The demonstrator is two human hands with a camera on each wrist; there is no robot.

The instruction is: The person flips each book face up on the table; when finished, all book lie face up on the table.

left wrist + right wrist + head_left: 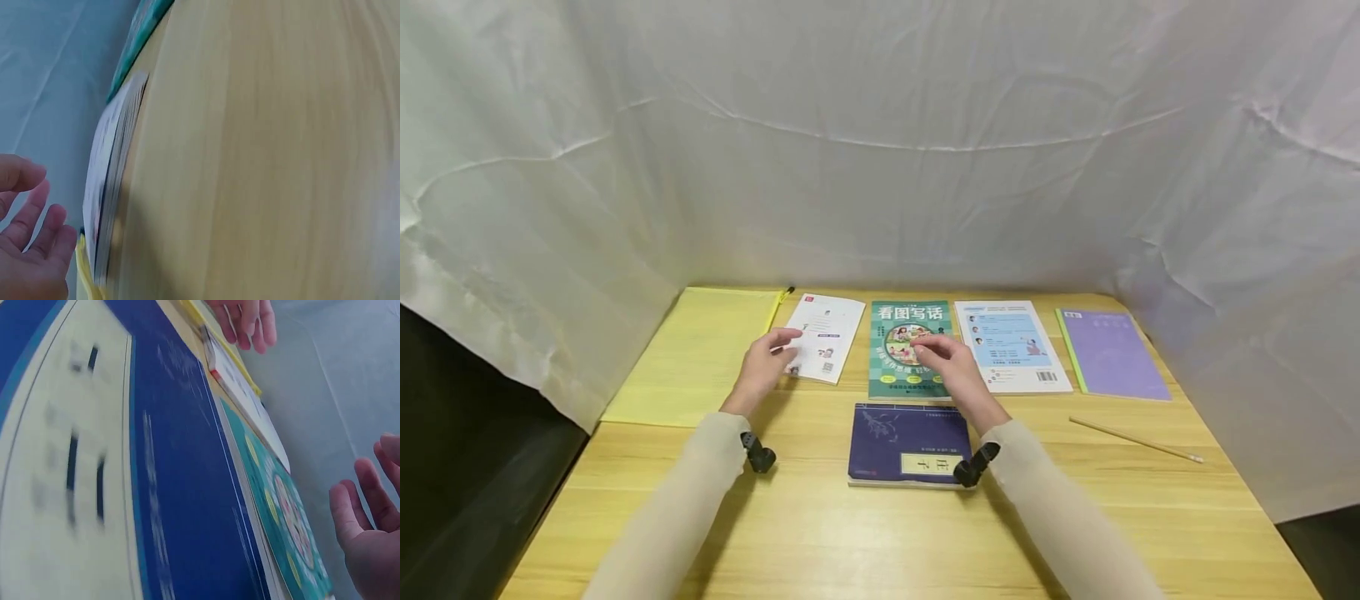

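My left hand [765,360] hovers at the left edge of a white book [831,329], its fingers loosely bent and holding nothing. In the left wrist view the thumb and fingers [47,228] stand apart beside that book's page edges [115,187]. Over the right side of a green book with a round picture [889,371] is my right hand [951,367]. Its fingers [369,494] are also loosely bent, with nothing between them in the right wrist view. A dark blue book with a cream label [887,442] lies under the right wrist, nearer to me.
A yellow zip pouch [677,358] lies at the table's left. Right of the green book are a white-and-blue book [1011,346] and a purple notebook [1112,354]. A thin wooden pencil [1131,437] lies in front of them. A pale cloth [880,192] hangs behind the table.
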